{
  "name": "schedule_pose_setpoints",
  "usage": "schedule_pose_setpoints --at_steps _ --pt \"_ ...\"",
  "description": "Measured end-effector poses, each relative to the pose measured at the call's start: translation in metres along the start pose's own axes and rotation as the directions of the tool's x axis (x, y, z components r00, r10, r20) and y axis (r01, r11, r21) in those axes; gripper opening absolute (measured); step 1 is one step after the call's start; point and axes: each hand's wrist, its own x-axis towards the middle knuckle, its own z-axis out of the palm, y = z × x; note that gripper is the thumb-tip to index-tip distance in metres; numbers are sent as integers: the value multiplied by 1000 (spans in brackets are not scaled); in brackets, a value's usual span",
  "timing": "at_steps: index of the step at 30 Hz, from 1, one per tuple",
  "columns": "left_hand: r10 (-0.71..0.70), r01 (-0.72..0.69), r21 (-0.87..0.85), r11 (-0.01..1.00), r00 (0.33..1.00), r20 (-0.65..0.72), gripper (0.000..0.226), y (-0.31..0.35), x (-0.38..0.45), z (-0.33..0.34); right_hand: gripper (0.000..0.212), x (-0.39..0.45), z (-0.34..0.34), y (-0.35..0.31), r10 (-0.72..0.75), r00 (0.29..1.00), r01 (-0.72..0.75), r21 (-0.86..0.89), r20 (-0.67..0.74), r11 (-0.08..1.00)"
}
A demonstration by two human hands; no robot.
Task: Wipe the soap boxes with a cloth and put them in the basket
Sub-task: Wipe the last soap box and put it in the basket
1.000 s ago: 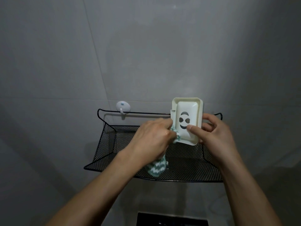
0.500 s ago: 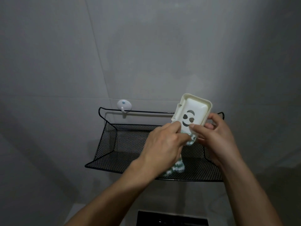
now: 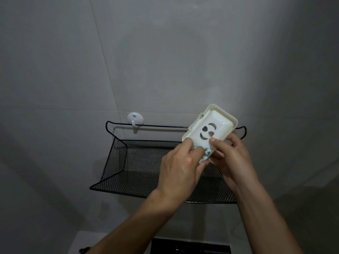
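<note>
A cream soap box (image 3: pixel 218 123) with cut-out face holes is tilted to the right above the black mesh basket (image 3: pixel 139 165). My right hand (image 3: pixel 231 158) grips its lower end, thumb on the face and fingers behind. My left hand (image 3: pixel 181 169) holds a green-and-white cloth (image 3: pixel 205 154) bunched against the box's lower edge. Most of the cloth is hidden between my hands.
The basket hangs on a grey tiled wall from a white hook (image 3: pixel 135 119) at its back rail. A dark object (image 3: pixel 190 246) sits below at the bottom edge of the view.
The soap box has tilted further to the right and risen a little. My left hand has moved right with the cloth, whose hanging tail no longer shows below my hand.
</note>
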Motion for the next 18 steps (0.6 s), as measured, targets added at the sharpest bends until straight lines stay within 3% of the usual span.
schedule_pose_setpoints --at_steps 4,10,14,18 --pt "171 -172 -1 985 984 41 16 -18 6 -9 37 2 -3 -4 7 1000 -6 -46 15 999" --pt "357 -369 187 910 929 98 10 -50 21 -29 43 4 -23 -26 23 994 -1 -196 106 981" --pt "354 -366 176 914 930 99 11 -60 27 -39 28 8 -32 -31 53 987 6 -361 151 932" --pt "218 -221 150 964 975 36 22 -56 24 -40 32 7 -30 -26 30 988 35 -404 154 914"
